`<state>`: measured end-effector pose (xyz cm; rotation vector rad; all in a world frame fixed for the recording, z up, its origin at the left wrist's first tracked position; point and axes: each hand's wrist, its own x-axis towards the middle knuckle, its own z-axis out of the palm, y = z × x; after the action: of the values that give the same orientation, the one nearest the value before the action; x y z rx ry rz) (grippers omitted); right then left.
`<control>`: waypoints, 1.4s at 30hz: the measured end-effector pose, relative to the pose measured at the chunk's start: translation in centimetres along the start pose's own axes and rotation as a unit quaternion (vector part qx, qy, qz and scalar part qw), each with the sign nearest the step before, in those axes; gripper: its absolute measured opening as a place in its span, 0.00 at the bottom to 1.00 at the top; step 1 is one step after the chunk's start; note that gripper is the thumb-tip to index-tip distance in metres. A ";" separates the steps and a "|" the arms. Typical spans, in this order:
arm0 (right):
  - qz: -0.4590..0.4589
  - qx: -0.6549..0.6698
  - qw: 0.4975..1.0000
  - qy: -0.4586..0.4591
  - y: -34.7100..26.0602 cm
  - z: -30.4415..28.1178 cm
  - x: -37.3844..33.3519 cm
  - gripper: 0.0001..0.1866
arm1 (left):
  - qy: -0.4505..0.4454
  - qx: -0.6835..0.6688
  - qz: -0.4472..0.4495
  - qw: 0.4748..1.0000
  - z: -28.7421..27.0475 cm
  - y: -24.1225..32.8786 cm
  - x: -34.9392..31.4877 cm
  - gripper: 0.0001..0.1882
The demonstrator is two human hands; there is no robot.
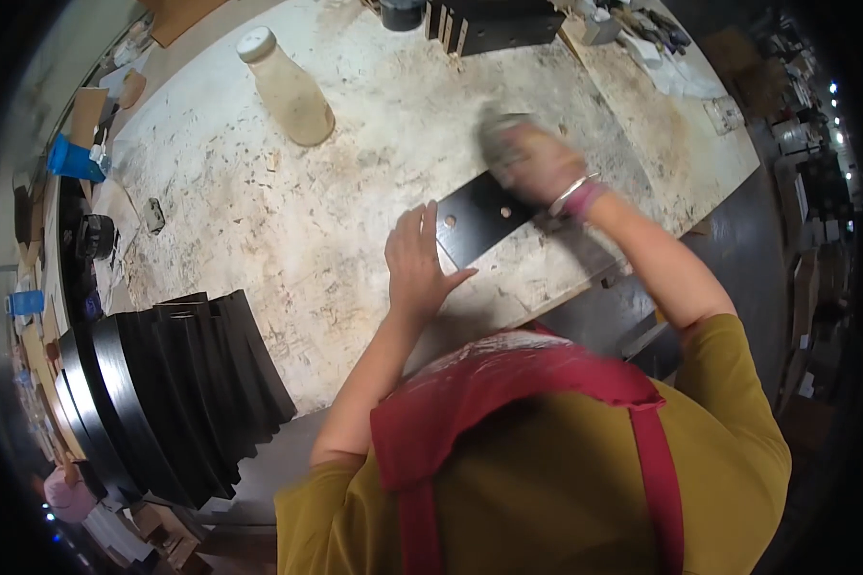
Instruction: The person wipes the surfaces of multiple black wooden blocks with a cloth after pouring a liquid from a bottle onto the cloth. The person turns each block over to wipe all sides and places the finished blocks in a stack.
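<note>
Two hands work mid-frame: left hand [417, 264] flat, fingers spread, pinning the black panel [479, 218] on the counter [259, 192]; right hand [532, 158] closed around a blurred pad. Loose pinning could let it skid.

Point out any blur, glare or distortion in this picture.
Head view: the right hand is smeared by motion blur; the left hand on the black panel is sharp; the table edges bow toward the dark rim; no strong glare.

One bottle [288, 86], perhaps ten stacked panels [182, 393].
</note>
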<state>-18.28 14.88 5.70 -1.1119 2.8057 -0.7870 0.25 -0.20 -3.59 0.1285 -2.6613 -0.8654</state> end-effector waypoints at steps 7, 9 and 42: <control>0.019 -0.014 0.989 -0.143 -2.0 5.4 -0.7 0.17 | 0.027 -0.012 0.017 0.999 0.3 -0.1 0.3 0.59; -0.022 -0.094 0.989 -0.108 -3.8 3.8 1.0 0.14 | 0.029 -0.015 0.009 0.999 0.1 -0.3 0.3 0.59; -0.128 -0.176 0.967 -0.130 -4.0 7.6 -5.4 0.10 | -0.004 -0.010 -0.008 1.000 0.2 -0.1 -0.2 0.60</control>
<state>-10.16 12.44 0.04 -1.5234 2.6694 -0.1268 0.33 -0.11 -3.87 0.1434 -2.6611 -0.8989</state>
